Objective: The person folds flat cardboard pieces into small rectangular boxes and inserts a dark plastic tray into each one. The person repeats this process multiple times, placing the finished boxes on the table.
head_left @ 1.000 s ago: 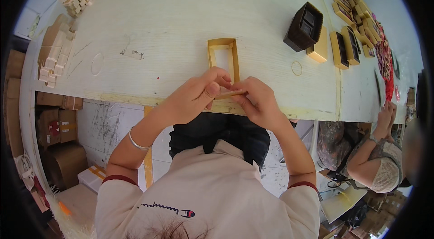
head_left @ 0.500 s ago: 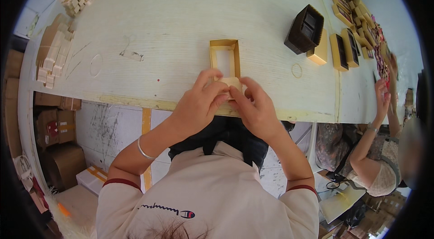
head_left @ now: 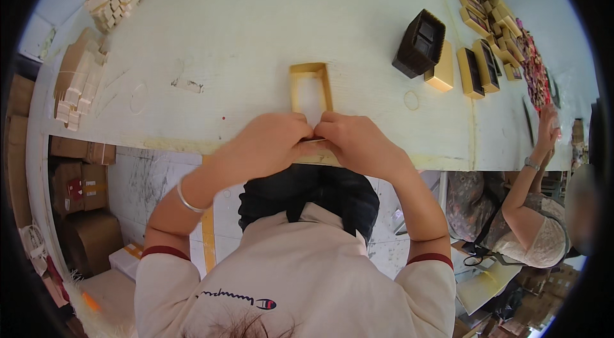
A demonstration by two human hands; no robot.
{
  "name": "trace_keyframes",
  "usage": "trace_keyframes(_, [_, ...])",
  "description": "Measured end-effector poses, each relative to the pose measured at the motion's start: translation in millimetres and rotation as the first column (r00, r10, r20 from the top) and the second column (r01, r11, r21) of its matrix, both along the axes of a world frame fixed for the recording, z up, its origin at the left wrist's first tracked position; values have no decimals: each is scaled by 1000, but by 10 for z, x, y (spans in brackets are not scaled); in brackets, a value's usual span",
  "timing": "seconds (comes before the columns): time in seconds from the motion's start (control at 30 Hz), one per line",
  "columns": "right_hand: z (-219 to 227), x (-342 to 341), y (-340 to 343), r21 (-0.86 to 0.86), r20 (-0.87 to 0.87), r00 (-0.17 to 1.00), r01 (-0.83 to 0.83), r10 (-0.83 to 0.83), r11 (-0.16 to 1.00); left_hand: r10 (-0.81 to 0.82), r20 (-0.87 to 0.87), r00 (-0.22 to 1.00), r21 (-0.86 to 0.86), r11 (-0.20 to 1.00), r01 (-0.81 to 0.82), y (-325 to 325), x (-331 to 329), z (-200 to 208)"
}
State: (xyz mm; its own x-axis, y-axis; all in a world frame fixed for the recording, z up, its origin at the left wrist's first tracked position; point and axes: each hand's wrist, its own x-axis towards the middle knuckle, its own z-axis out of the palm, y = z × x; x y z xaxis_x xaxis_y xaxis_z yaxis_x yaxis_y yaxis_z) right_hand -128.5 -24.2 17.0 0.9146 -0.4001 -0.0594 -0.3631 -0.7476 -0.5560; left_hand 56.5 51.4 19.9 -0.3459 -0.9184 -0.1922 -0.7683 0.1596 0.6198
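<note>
A yellow cardboard box frame (head_left: 295, 88) with a window-like opening lies upright in front of me near the table's front edge. My left hand (head_left: 281, 136) and my right hand (head_left: 348, 140) meet at its near end, fingers curled and closed on it with the knuckles side by side. The folded near end is mostly hidden under my fingers. Both thumbs are tucked out of sight below.
A stack of dark plastic trays (head_left: 419, 44) leans beside a yellow box (head_left: 441, 69) on the right. Filled boxes (head_left: 470, 72) stand farther right, near a co-worker's hands (head_left: 547, 130). Flat cardboard stacks (head_left: 80, 79) lie at the left. A rubber band (head_left: 411, 101) lies on the table (head_left: 256, 18).
My fingers have gone from spread and pinching at the near flap to curled together over the box's near end. The co-worker's hands have shifted too.
</note>
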Motion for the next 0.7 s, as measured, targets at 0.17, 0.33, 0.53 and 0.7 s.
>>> trace_keyframes(0.17, [140,-276,-124,51,46,988,-153,151,987,-116,211,971,-499,841,209,-178,201,442])
trace_keyframes(0.33, [442,-578,-427,-187,459,880,231,-123,955,-99,91,991,-394,910,127,-302,301,6])
trace_keyframes(0.53, [441,-1017,-1248,-396,398,862,470,-314,789,119,-20,993,-368,922,-118,-156,51,-122])
trace_keyframes(0.7, [508,-1007,-1442,-186,170,913,399,-371,898,165,-43,985,-373,912,-169,-105,33,-188])
